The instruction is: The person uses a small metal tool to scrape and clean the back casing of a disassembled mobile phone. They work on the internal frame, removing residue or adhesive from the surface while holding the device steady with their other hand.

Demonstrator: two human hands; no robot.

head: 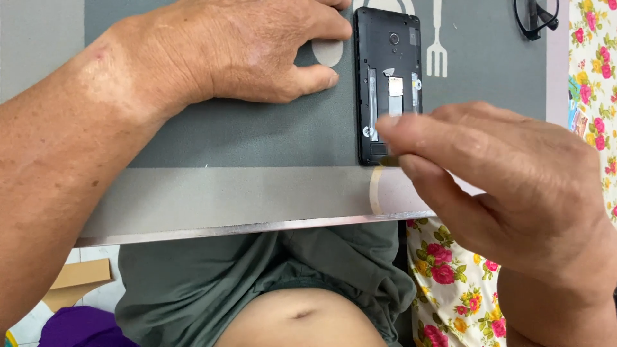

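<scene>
A black phone (387, 61) lies face down on a grey placemat (257, 135), its back cover off and the inner slots showing. My left hand (244, 51) rests flat on the mat, its fingertips against the phone's left edge. My right hand (488, 173) hovers over the phone's lower end, thumb and forefinger pinched together at its bottom right corner. Whether a small part is between the fingers is hidden.
The mat carries a white fork print (437, 45) and lies on a table with a metal edge (257, 226). Black glasses (535, 16) sit at the top right. A floral cloth (594, 77) covers the right side. My grey shirt (257, 276) is below.
</scene>
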